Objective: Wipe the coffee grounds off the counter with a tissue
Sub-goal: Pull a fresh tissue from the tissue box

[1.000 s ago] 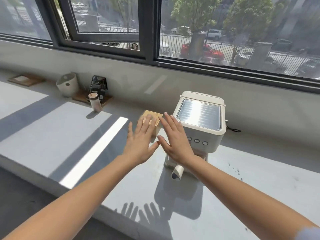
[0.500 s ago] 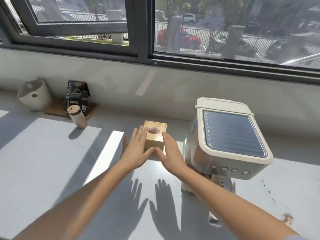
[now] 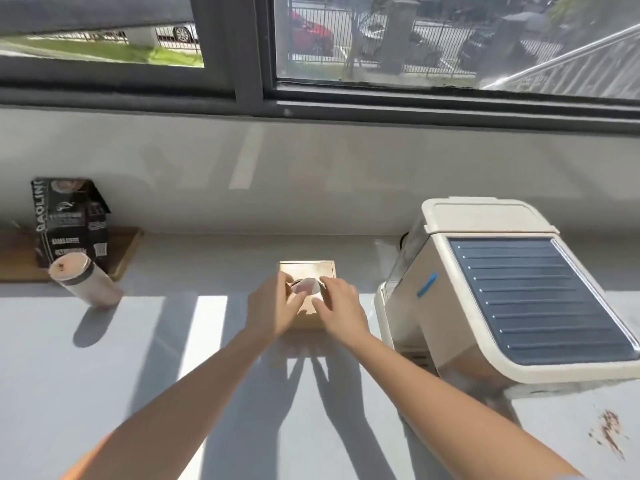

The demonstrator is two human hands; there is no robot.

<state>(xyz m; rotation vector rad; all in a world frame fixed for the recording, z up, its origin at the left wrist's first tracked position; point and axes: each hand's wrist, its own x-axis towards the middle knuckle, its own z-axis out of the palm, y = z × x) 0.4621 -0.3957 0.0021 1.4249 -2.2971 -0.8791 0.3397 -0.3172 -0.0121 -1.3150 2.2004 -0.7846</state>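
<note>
Head view: a small wooden tissue box (image 3: 307,271) sits on the grey counter (image 3: 104,375) near the back wall, just left of a cream coffee machine (image 3: 502,299). A tissue (image 3: 306,285) pokes up from the round opening in the box top. Left hand (image 3: 273,308) lies on the left part of the box, fingers bent over the top beside the opening, thumb stretched across the front toward the tissue. Right hand (image 3: 341,308) lies on the right part, fingertips at the tissue's right edge, thumb pointing left. Motion blur: cannot tell whether either hand pinches the tissue or only touches the box. Coffee grounds (image 3: 607,429) lie as a brown smear on the counter at far right, in front of the machine and well apart from both hands. Far left: a black coffee bag (image 3: 67,223) stands on a wooden tray (image 3: 128,244), with a lidded jar (image 3: 83,284) just in front.
</note>
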